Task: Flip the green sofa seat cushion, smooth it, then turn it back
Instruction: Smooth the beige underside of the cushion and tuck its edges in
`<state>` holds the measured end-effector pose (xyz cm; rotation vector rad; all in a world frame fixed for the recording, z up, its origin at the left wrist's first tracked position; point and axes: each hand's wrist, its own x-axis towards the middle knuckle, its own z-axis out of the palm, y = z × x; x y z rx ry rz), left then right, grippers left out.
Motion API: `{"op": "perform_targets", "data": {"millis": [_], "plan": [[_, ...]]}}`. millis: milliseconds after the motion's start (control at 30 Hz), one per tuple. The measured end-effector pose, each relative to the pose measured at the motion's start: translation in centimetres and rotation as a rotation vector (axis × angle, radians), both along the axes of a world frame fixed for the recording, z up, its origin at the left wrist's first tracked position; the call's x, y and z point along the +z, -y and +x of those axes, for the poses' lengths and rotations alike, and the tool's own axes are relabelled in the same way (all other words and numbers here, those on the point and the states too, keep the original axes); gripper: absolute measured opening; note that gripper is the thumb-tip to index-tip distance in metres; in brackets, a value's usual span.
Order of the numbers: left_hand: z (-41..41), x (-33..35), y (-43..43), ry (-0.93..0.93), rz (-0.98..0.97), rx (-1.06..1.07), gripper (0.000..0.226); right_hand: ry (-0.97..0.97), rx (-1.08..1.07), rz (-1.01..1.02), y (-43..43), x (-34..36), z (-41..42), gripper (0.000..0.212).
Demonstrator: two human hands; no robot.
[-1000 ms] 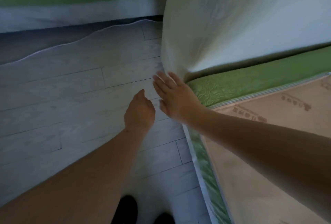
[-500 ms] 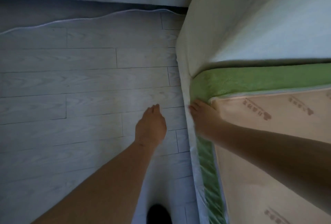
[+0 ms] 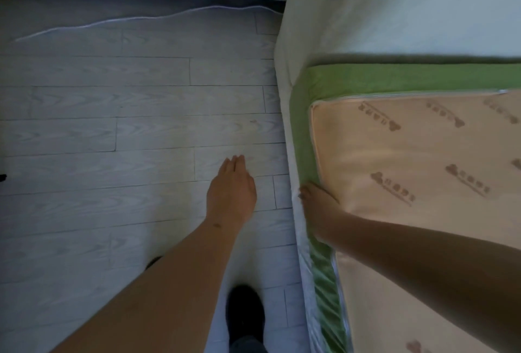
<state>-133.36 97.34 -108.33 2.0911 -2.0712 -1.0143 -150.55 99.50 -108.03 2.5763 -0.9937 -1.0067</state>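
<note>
At centre frame the left hand (image 3: 231, 192) is hovering over the floor (image 3: 112, 127), its grip slack and empty. At right the green sofa seat cushion (image 3: 423, 155) is lying beige underside up, seemingly flipped. The right hand (image 3: 318, 211) is resting on its edge, and I cannot tell its grip. Smoothing and turning back are waiting.

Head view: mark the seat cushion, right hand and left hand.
seat cushion (image 3: 423, 155): head view, beige printed underside.
right hand (image 3: 318, 209): head view, back of hand, at cushion edge.
left hand (image 3: 231, 192): head view, back of hand.
</note>
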Motion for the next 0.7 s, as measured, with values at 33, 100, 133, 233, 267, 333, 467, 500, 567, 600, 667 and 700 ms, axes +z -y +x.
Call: {"op": "perform_targets", "data": {"millis": [33,100,133,233,267,333,467,500,567,600,667,700], "plan": [[-0.1,0.1,-0.8,-0.011,0.002,0.004,0.051,-0.138,0.001,0.124,-1.7,-0.6,-0.3,0.055],[-0.3,0.0,-2.6,0.012,-0.046,0.007,0.051,-0.11,-0.173,0.164,-2.7,-0.4,0.8,0.06],[-0.3,-0.2,-3.5,0.025,-0.045,0.0,0.051,-0.158,-0.2,0.14,-3.3,-0.8,0.8,0.065],[-0.4,-0.2,-6.8,-0.015,-0.037,-0.036,0.052,-0.163,-0.047,0.028,-6.7,-2.8,-1.0,0.064],[-0.6,-0.1,-7.7,-0.029,-0.048,-0.041,0.051,-0.252,-0.081,0.049,-8.1,-2.2,-1.2,0.062],[-0.5,-0.4,-9.8,-0.062,-0.077,-0.024,0.051,-0.053,-0.176,-0.001,-9.9,-2.4,0.0,0.062],[-0.3,-1.3,-16.3,-0.101,-0.056,-0.039,0.052,-0.102,-0.116,-0.002,-15.5,-2.8,-0.6,0.054],[-0.3,-1.8,-18.7,-0.122,-0.021,-0.031,0.052,-0.132,-0.122,0.078,-17.8,-2.5,-0.9,0.048],[-0.1,-2.5,-22.5,-0.109,-0.022,-0.032,0.052,-0.051,-0.139,0.075,-19.9,-2.6,-0.7,0.055],[-0.1,-2.7,-23.6,-0.088,-0.026,-0.046,0.052,-0.034,-0.13,-0.064,-20.3,-2.6,-0.7,0.06],[-0.3,-2.6,-26.3,-0.079,0.007,-0.074,0.052,-0.091,-0.023,-0.066,-22.5,-2.7,-0.9,0.062],[-0.4,-2.2,-27.9,-0.077,0.034,-0.072,0.052,-0.207,-0.027,0.037,-24.2,-3.1,-1.6,0.06]]}}
